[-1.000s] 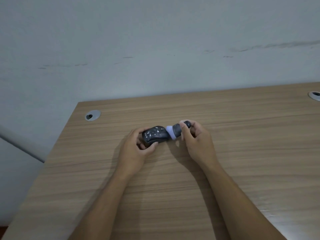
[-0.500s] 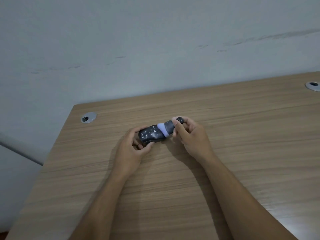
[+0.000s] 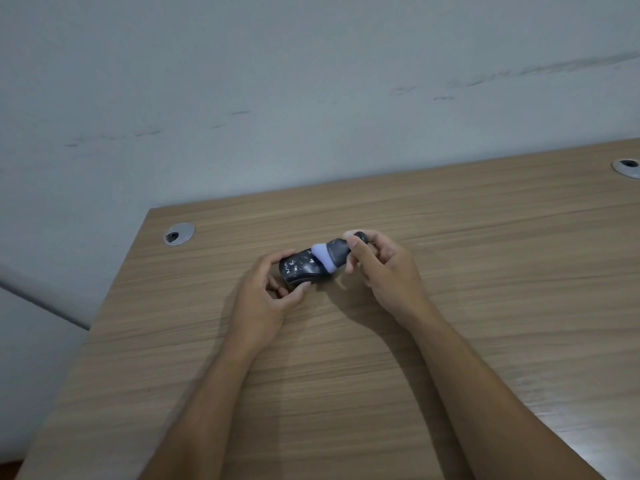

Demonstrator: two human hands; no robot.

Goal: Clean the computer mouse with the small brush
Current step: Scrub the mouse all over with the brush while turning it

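A black computer mouse (image 3: 300, 268) flecked with white specks rests on the wooden desk (image 3: 485, 271). My left hand (image 3: 265, 299) grips its near left end between thumb and fingers. My right hand (image 3: 381, 268) pinches a small brush (image 3: 332, 254) with a dark grey stubby body and pale lavender bristles. The bristles press on the mouse's right end. Part of the brush's back end is hidden behind my right fingers.
A round metal cable grommet (image 3: 179, 233) sits near the desk's far left corner, another grommet (image 3: 627, 167) at the far right edge. A pale wall rises behind the desk. The desk's left edge runs diagonally toward me.
The brush has moved left onto the mouse's right end, then drawn back slightly along it. My left hand keeps its hold on the mouse.
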